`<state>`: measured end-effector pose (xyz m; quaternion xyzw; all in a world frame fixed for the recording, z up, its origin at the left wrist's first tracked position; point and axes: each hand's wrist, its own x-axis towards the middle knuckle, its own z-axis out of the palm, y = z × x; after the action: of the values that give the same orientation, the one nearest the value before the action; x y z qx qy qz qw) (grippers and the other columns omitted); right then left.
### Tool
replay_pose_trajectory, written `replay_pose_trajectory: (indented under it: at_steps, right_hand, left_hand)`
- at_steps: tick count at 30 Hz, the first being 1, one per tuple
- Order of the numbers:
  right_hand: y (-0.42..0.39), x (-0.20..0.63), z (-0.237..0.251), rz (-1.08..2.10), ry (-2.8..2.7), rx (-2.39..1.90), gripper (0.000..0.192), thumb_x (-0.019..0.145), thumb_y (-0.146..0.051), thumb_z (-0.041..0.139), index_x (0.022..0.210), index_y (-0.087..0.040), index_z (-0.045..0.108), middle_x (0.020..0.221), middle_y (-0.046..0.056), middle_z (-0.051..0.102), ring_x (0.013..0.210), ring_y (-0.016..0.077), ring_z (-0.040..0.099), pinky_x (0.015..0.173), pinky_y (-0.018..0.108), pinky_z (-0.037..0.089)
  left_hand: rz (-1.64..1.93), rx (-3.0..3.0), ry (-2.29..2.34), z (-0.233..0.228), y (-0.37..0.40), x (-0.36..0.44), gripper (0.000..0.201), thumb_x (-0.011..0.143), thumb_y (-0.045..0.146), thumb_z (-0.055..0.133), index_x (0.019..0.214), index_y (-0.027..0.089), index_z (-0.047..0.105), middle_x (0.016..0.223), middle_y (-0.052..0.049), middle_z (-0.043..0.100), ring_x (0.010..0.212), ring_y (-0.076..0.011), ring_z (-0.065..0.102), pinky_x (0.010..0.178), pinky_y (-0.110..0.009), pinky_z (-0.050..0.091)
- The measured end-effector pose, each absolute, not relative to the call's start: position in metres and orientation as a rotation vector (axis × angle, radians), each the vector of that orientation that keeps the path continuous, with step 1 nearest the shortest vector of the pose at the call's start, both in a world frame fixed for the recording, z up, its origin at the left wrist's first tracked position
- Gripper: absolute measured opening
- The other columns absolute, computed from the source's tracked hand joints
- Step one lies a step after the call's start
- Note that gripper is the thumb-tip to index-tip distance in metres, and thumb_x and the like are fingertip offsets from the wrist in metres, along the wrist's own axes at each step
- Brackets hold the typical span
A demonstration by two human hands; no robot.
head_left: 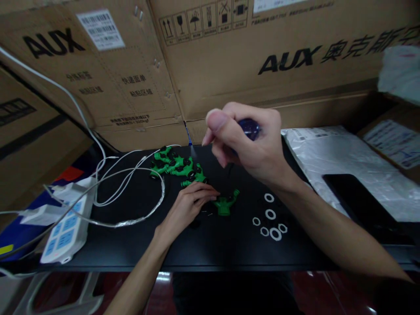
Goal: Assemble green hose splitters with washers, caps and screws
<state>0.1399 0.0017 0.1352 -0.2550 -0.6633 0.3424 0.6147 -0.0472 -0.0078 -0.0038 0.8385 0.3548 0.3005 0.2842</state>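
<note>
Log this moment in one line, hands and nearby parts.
left hand: at green fitting | right hand: raised, gripping dark blue object | table: white rings, more green fittings

My left hand (192,202) partly hides the green Y-connector (224,207); above it, my right hand (254,151) mostly hides a blue handle (250,129).

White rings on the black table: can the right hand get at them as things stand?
Probably not to pick one up: the right hand is closed around a dark blue handle. Otherwise the way looks free; the white rings lie uncovered on the black table.
</note>
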Motion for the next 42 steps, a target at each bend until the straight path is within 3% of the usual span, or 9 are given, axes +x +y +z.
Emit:
replay_pose_trajectory:
  at_steps: [7, 10, 14, 20, 25, 31, 42]
  right_hand:
    - [-0.005, 0.143, 0.146, 0.932, -1.218, -0.501, 0.049, 0.089, -0.058, 0.067, 0.058, -0.021, 0.056, 0.042, -0.008, 0.033, 0.032, 0.0060, 0.025, 0.032, 0.027, 0.019]
    - [-0.012, 0.146, 0.156, 0.992, -1.183, -0.538, 0.055, 0.092, -0.061, 0.060, 0.054, -0.021, 0.052, 0.039, -0.008, 0.027, 0.029, 0.0067, 0.021, 0.030, 0.027, 0.016]
    - [-0.014, 0.146, 0.159, 1.048, -1.195, -0.541, 0.058, 0.098, -0.058, 0.051, 0.054, -0.020, 0.050, 0.039, -0.008, 0.024, 0.029, 0.0065, 0.020, 0.031, 0.026, 0.017]
    - [-0.008, 0.145, 0.149, 1.062, -1.256, -0.490, 0.052, 0.091, -0.059, 0.063, 0.057, -0.021, 0.054, 0.041, -0.008, 0.030, 0.031, 0.0067, 0.022, 0.031, 0.026, 0.019]
    - [-0.010, 0.142, 0.150, 1.091, -1.219, -0.519, 0.052, 0.098, -0.050, 0.057, 0.055, -0.020, 0.052, 0.040, -0.008, 0.028, 0.031, 0.0066, 0.021, 0.032, 0.026, 0.017]
    - [-0.010, 0.142, 0.150, 1.087, -1.239, -0.499, 0.053, 0.093, -0.057, 0.063, 0.056, -0.021, 0.051, 0.040, -0.009, 0.027, 0.030, 0.0064, 0.021, 0.031, 0.026, 0.018]
    - [-0.011, 0.141, 0.146, 1.097, -1.278, -0.536, 0.048, 0.101, -0.049, 0.051, 0.063, -0.020, 0.053, 0.042, -0.008, 0.031, 0.034, 0.0075, 0.022, 0.033, 0.026, 0.021]
  left_hand:
    - [0.765, 2.095, 0.993, -0.001, -0.006, -0.047, 0.019, 0.092, 0.028, 0.071, 0.110, 0.027, 0.078, 0.110, -0.001, 0.077, 0.107, -0.0196, 0.069, 0.098, -0.033, 0.053]
    - [0.756, 2.036, 1.012, 0.000, -0.006, -0.047, 0.019, 0.091, 0.030, 0.073, 0.108, 0.026, 0.079, 0.109, -0.002, 0.078, 0.104, -0.0207, 0.071, 0.095, -0.033, 0.055]
    - [0.774, 1.995, 0.997, 0.001, -0.007, -0.046, 0.014, 0.091, 0.031, 0.073, 0.101, 0.025, 0.080, 0.106, -0.002, 0.079, 0.102, -0.0206, 0.072, 0.094, -0.032, 0.055]
    - [0.749, 2.001, 1.042, 0.005, -0.008, -0.045, 0.012, 0.091, 0.030, 0.072, 0.099, 0.024, 0.079, 0.102, -0.002, 0.079, 0.095, -0.0192, 0.073, 0.090, -0.030, 0.055]
    - [0.725, 2.004, 1.071, 0.003, -0.008, -0.047, 0.015, 0.092, 0.032, 0.072, 0.102, 0.025, 0.079, 0.105, -0.001, 0.078, 0.096, -0.0185, 0.073, 0.090, -0.030, 0.054]
    - [0.730, 2.013, 1.069, 0.003, -0.008, -0.046, 0.015, 0.091, 0.031, 0.072, 0.101, 0.023, 0.079, 0.104, -0.003, 0.078, 0.096, -0.0199, 0.073, 0.091, -0.032, 0.055]
    - [0.749, 2.020, 1.045, 0.003, -0.008, -0.047, 0.015, 0.091, 0.032, 0.072, 0.102, 0.024, 0.079, 0.104, -0.003, 0.078, 0.096, -0.0206, 0.072, 0.090, -0.033, 0.055]
